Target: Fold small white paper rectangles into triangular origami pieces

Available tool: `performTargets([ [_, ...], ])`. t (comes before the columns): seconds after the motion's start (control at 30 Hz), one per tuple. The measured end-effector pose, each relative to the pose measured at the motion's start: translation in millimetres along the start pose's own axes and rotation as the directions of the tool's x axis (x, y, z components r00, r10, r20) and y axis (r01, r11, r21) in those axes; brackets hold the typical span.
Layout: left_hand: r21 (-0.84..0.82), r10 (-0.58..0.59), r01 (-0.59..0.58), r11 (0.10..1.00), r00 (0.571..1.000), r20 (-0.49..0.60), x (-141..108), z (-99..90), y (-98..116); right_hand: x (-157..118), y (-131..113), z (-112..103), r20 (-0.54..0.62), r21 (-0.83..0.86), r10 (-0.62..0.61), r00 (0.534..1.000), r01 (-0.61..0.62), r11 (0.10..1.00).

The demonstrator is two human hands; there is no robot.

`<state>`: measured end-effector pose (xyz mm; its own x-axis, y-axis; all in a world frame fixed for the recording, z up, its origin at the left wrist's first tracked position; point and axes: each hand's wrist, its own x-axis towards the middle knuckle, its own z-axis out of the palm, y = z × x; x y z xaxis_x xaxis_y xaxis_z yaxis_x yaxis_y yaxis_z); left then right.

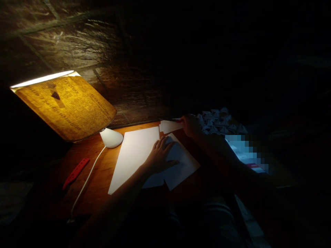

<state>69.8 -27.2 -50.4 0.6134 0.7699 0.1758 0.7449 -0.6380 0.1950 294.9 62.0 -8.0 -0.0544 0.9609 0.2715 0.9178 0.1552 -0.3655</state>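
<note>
White paper sheets lie on the wooden table. My left hand rests on them with its fingers spread, near a turned sheet on the right. Beyond it, my right hand is closed beside some small white paper pieces at the table's back edge. A thin reddish thing shows at its fingertips, too dark to name for sure.
A lit lamp with a printed shade stands at the back left, its white cable running forward. A red power strip lies left. Folded paper shapes and a glowing screen are at the right.
</note>
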Motion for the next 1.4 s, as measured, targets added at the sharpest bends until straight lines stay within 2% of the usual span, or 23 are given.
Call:
performTargets([
  [0.17, -0.007, -0.004, 0.004, 1.000, 0.999, 0.050, 2.1, -9.0, 1.4, -15.7, 5.0, -6.5, -0.031, 0.020, 0.010, 0.999, -0.009, 1.000],
  [0.33, -0.024, 0.025, -0.023, 0.999, 0.998, 0.061, 2.4, -8.2, -13.4, -26.1, 14.6, -6.2, -0.040, -0.029, -0.006, 0.999, 0.004, 1.000],
  [0.67, -0.042, 0.082, -0.080, 0.996, 0.995, 0.064, 5.7, -8.1, -40.7, -14.3, 12.9, -1.6, -0.009, -0.124, 0.038, 0.999, -0.039, 0.992],
  [0.8, -0.046, 0.090, -0.088, 0.995, 0.994, 0.057, 5.1, -5.2, -44.0, -15.1, 17.3, 4.8, -0.016, -0.136, 0.018, 1.000, -0.020, 0.991],
  [1.07, -0.055, 0.084, -0.082, 0.995, 0.996, 0.035, 6.4, -7.8, -38.2, -20.6, 14.4, 9.2, -0.121, -0.164, -0.043, 0.992, 0.023, 0.986],
  [1.2, -0.025, -0.034, 0.033, 0.999, 0.999, -0.037, 7.8, -24.1, -33.6, -25.9, 9.8, -3.4, -0.143, -0.077, -0.105, 0.984, 0.095, 0.993],
  [1.3, 0.040, -0.190, 0.197, 0.980, 0.974, -0.121, 6.5, -36.7, -35.9, -33.3, 1.5, -11.4, -0.028, 0.055, -0.097, 0.995, 0.098, 0.994],
  [1.4, 0.054, -0.243, 0.250, 0.967, 0.964, -0.111, 4.4, -39.9, -41.6, -42.9, -11.7, -12.8, 0.110, 0.150, -0.053, 0.992, 0.036, 0.988],
])
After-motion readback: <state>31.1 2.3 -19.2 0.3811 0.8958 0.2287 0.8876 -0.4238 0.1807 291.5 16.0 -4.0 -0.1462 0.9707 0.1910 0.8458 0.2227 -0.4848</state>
